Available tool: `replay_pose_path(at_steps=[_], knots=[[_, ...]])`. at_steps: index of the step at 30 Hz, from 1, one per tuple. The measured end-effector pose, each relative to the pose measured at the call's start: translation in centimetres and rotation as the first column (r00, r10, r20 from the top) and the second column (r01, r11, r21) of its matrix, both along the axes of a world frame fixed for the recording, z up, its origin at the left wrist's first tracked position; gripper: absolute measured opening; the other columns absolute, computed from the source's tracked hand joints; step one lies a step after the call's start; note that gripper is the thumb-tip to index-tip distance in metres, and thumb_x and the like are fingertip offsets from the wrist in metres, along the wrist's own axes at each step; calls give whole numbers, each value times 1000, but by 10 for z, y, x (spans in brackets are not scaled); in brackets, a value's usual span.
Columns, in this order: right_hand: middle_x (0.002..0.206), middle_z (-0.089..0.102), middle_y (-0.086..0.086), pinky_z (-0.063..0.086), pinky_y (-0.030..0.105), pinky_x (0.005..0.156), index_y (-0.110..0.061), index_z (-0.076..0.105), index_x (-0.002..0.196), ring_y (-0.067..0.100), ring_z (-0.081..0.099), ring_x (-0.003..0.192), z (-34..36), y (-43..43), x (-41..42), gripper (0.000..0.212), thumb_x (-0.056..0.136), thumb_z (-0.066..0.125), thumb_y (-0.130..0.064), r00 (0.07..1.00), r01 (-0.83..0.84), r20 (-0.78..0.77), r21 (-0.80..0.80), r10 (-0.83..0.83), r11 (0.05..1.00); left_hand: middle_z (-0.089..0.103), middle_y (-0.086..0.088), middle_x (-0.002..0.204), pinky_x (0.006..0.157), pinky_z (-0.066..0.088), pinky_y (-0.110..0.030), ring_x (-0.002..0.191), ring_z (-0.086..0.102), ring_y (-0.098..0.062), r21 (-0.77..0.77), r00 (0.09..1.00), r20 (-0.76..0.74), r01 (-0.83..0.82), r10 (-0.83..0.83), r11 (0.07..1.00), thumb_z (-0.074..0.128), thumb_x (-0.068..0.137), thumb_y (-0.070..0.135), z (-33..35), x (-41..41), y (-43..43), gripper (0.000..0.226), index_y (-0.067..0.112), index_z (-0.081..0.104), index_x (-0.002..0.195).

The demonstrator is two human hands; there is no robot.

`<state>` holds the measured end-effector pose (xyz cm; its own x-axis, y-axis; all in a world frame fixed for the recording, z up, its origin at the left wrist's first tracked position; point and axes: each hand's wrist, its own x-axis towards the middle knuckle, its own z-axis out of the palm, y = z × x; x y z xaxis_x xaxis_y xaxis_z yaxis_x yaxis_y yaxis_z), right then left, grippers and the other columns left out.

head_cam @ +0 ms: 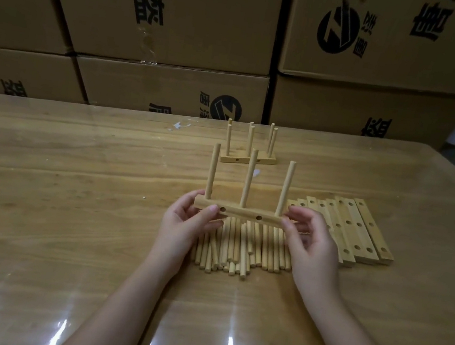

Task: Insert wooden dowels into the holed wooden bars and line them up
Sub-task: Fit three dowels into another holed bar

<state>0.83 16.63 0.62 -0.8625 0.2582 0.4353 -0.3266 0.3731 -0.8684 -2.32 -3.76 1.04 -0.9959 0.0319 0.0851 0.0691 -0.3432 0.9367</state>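
A: What are the hands doing?

B: The left hand (182, 222) is pinching the left end of a holed bar (240, 212) between thumb and fingers. The right hand (310, 242) is pinching the right end the same way. They're holding it level, just above the loose dowels (252, 251).

A: Why by the ends?

B: I'm guessing it's leaving the fingers clear of the upright dowels (249, 175), so nothing is getting knocked crooked while the bar is being carried.

A: How many are standing in it?

B: Three, evenly spaced, all pointing up. Two side holes are facing the camera, both empty.

A: And further out?

B: The loose dowels are lying in a heap under the hands, far too many for counting. Spare bars (359, 235) are fanning out to the right, overlapping; I'm making out about seven, though not exactly. Beyond, a finished set (247, 160) is standing on the table (70, 177), showing six dowels in two rows of three. That's seemingly two bars lined up, and probably where this one is heading. Cardboard boxes (185, 16) are standing stacked behind.
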Motion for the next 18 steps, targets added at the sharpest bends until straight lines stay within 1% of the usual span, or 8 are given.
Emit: replay_pose_path(at_steps=[1, 3, 6, 8, 10, 13, 15, 18], knots=[[92, 61, -21, 47, 8, 66, -46, 52, 100, -6, 57, 86, -1, 1, -1, 24, 88, 60, -26, 1000, 17, -5, 17, -17, 1000, 74, -5, 95, 72, 57, -24, 91, 71, -20, -107, 999, -25, -29, 27, 994, 70, 74, 22, 0, 2, 0, 46, 20, 59, 119], [94, 61, -20, 46, 7, 66, -40, 54, 103, -7, 57, 86, -3, 3, -4, 20, 89, 58, -26, 999, 41, -11, 43, -40, 998, 72, -2, 95, 78, 55, -22, 89, 69, -12, -327, 991, -110, -110, 78, 938, 68, 80, 25, 1, 6, 0, 37, 36, 58, 114], [95, 61, -19, 49, 12, 65, -33, 57, 105, -6, 58, 85, -5, 8, -6, 19, 89, 58, -23, 998, 56, -1, 12, -56, 998, 60, 9, 101, 83, 45, -12, 89, 56, 4, -511, 973, -217, -177, 72, 841, 62, 89, 19, 2, 9, -1, 37, 45, 52, 114], [95, 61, -20, 49, 12, 64, -29, 58, 105, -6, 58, 84, -6, 8, -8, 18, 89, 59, -20, 998, 69, 4, 5, -69, 998, 60, 18, 105, 83, 41, -8, 97, 55, 8, -565, 977, -205, -170, 63, 808, 63, 90, 19, 4, 11, -4, 36, 44, 52, 113], [94, 60, -21, 47, 9, 63, -26, 59, 105, -5, 59, 83, -6, 8, -9, 17, 89, 59, -20, 997, 74, 14, 11, -75, 997, 61, 23, 102, 81, 40, -6, 99, 54, 11, -588, 984, -162, -160, 78, 793, 66, 88, 18, 5, 11, -7, 33, 41, 56, 110], [92, 61, -19, 46, 7, 62, -25, 60, 104, -2, 59, 80, -6, 8, -10, 16, 89, 60, -21, 997, 76, 28, 29, -77, 997, 66, 13, 97, 76, 43, -5, 94, 59, 5, -589, 987, -118, -160, 111, 792, 68, 86, 14, 10, 9, -6, 30, 31, 61, 110], [91, 61, -19, 46, 7, 61, -25, 60, 104, -6, 58, 79, -5, 8, -10, 17, 88, 61, -21, 995, 83, 50, 3, -83, 997, 67, 8, 97, 75, 43, -7, 93, 61, -1, -614, 987, -114, -158, 111, 773, 68, 86, 14, 15, 6, -5, 28, 30, 61, 109], [92, 60, -18, 47, 8, 58, -27, 58, 105, -8, 57, 79, -3, 9, -10, 21, 86, 63, -20, 993, 98, 64, -24, -96, 995, 68, 7, 96, 72, 44, -7, 90, 62, 0, -649, 989, -120, -145, 89, 747, 66, 88, 16, 26, -4, -6, 26, 30, 59, 109]])
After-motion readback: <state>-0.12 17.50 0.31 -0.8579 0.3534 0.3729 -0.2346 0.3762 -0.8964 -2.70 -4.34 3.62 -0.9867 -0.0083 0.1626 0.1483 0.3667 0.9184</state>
